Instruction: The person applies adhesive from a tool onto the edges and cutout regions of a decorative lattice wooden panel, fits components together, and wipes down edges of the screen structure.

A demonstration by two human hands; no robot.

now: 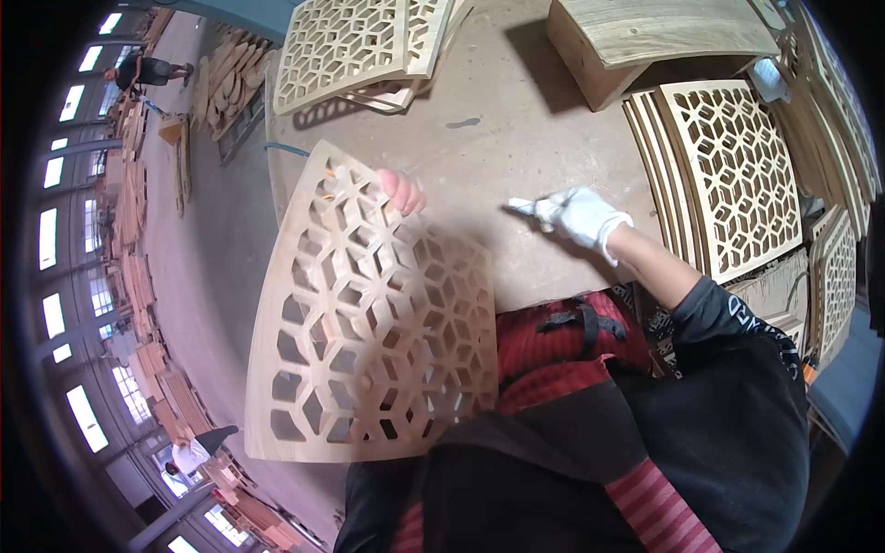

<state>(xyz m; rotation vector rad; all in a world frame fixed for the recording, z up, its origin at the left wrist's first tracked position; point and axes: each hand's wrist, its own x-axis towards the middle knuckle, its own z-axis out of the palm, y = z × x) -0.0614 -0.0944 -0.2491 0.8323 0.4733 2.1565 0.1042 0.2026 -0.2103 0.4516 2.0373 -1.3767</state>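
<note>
A pale wooden lattice panel (369, 323), cut through with a geometric pattern, stands tilted up in front of me on the left. The bare fingers of my left hand (403, 192) curl over its far edge; the panel hides the rest of that hand. To the right, my right hand (579, 219) in a white glove is closed around a small, slim pointed tool (520, 205) with a dark tip, whose kind I cannot make out. This tool is above the tabletop, apart from the panel.
Stacked lattice panels (350, 46) lie at the table's far left. More lattice panels (737, 175) lean at the right, near a wooden box-like piece (668, 37). The worktable (461, 157) spreads ahead. Other people (152, 71) are off to the left, among wood piles (230, 78).
</note>
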